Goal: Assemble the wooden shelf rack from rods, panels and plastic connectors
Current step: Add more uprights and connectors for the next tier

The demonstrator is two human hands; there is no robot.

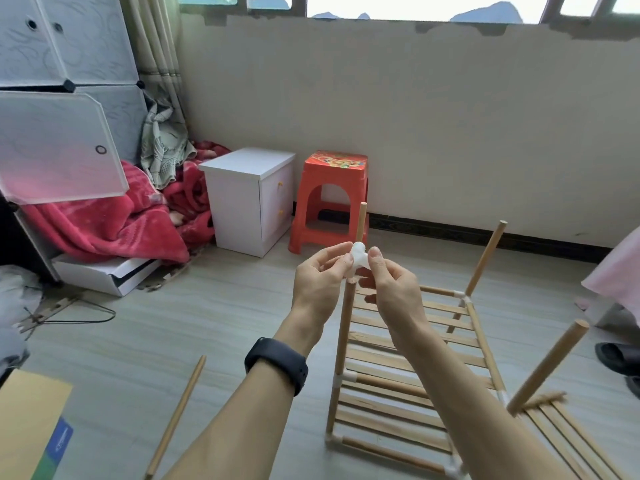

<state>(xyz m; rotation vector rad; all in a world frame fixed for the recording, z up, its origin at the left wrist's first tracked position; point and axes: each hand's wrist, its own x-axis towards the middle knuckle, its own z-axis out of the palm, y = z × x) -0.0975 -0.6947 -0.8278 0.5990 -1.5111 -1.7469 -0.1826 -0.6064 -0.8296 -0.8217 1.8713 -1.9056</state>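
Both hands pinching the white connector (358,260) at the fingertips: left hand (320,277) gripping its left side, right hand (393,287) its right, fingers curled onto it. Connector sitting between the two grips, lining up with the upright rod (346,317) on the rack's (381,414) left edge. Can't tell if it's touching the rod. Rack standing on the floor (207,306), and a spare rod (176,417) is lying left of it.

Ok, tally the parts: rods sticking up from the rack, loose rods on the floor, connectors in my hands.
Rods sticking up from the rack: 3
Rods loose on the floor: 1
Connectors pinched between left hand and right hand: 1
Total: 5
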